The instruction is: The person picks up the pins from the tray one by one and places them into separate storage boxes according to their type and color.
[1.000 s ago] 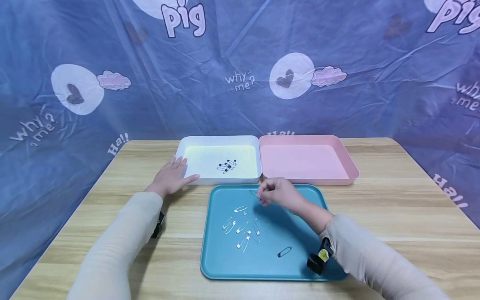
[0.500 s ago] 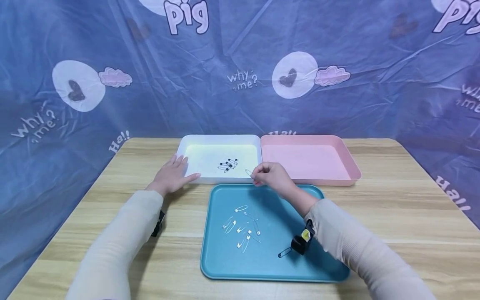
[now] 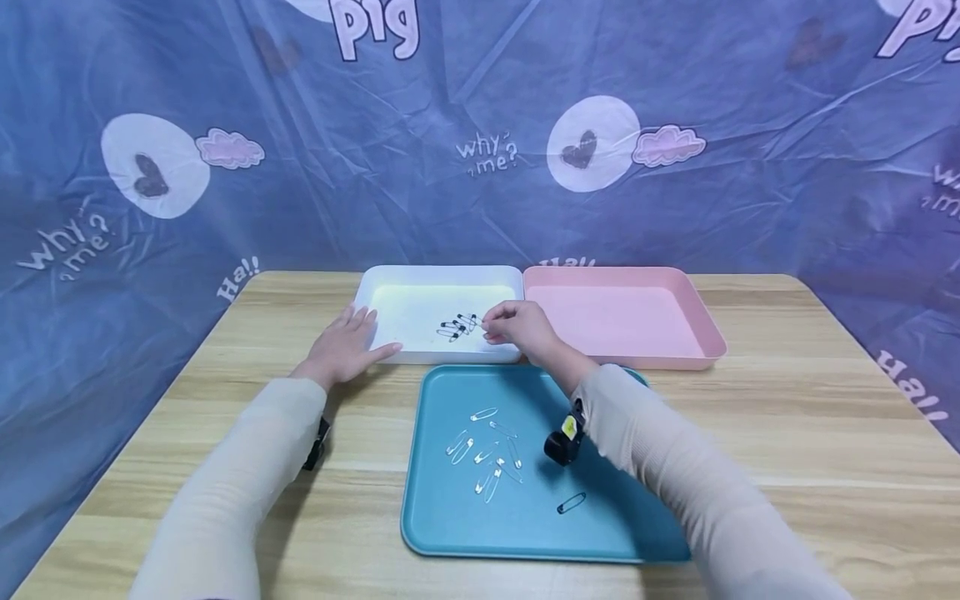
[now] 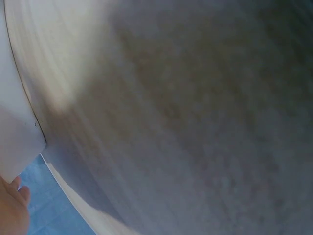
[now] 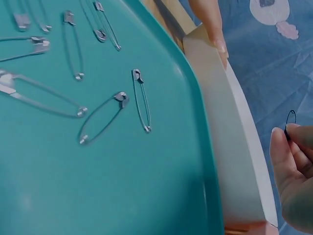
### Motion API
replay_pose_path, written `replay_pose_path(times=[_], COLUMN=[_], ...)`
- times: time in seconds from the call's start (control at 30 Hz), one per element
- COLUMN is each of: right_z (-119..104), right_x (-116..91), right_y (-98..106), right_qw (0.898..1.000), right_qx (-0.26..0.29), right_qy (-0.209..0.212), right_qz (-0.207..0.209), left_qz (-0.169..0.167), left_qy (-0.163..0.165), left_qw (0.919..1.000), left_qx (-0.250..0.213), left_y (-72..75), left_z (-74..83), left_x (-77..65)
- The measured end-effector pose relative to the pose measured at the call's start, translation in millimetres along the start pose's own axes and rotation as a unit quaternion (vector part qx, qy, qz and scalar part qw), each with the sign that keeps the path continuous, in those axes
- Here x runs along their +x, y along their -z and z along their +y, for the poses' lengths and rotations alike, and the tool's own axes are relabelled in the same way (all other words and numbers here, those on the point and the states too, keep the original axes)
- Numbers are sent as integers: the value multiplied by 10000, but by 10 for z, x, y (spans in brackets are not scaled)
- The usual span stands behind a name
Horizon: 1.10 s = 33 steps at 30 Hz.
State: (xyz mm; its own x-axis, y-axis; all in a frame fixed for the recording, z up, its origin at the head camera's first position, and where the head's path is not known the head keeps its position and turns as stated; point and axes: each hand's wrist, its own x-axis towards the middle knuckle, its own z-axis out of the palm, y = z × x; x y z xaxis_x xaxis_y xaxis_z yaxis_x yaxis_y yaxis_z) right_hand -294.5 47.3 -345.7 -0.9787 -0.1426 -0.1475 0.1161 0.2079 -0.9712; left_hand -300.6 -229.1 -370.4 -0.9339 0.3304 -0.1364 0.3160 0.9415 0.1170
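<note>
My right hand (image 3: 519, 327) pinches a black safety pin (image 5: 291, 118) between thumb and forefinger, over the right part of the white tray (image 3: 442, 357). Beside those fingertips, a small pile of black safety pins (image 3: 454, 328) lies on the white tray's floor. My left hand (image 3: 341, 348) rests with fingers spread on that tray's left front corner. Below, the teal tray (image 3: 480, 529) carries several silver safety pins (image 3: 491, 480), scattered over its left half. One dark safety pin (image 3: 572, 502) lies apart from them, nearer the front.
A pink tray (image 3: 611, 312) stands against the white one's right side, with nothing in it. All three trays sit on a wooden table (image 3: 780, 417). Behind the table hangs a blue printed cloth (image 3: 375, 208). My right forearm crosses the teal tray's right part.
My right hand has moved up and left with the pinched safety pin, from the teal tray's back edge to over the white tray. The left hand has stayed in place.
</note>
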Motion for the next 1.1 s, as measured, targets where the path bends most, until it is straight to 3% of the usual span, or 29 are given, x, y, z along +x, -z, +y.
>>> replay_pose_path(times=[0.23,0.43,0.77,1.1], right_z=[34,63,131,190], right_x=[226,378,569,701], right_y=[-130,-186,-224,-318], right_qw=[9993,9984,9914,9852], right_qx=[46,-263,-886,-1386], right_qy=[-362,-460,-648,-726], right_qz=[92,202,718,702], left_qz=[21,21,27,-40], left_qy=[6,7,14,-12], left_qw=[10000,10000,10000,10000], left_qx=[2,-47,-79,-59], left_y=[5,16,2,4], left_z=[-3,3,-13,-10], left_x=[-11,-25,-2,9])
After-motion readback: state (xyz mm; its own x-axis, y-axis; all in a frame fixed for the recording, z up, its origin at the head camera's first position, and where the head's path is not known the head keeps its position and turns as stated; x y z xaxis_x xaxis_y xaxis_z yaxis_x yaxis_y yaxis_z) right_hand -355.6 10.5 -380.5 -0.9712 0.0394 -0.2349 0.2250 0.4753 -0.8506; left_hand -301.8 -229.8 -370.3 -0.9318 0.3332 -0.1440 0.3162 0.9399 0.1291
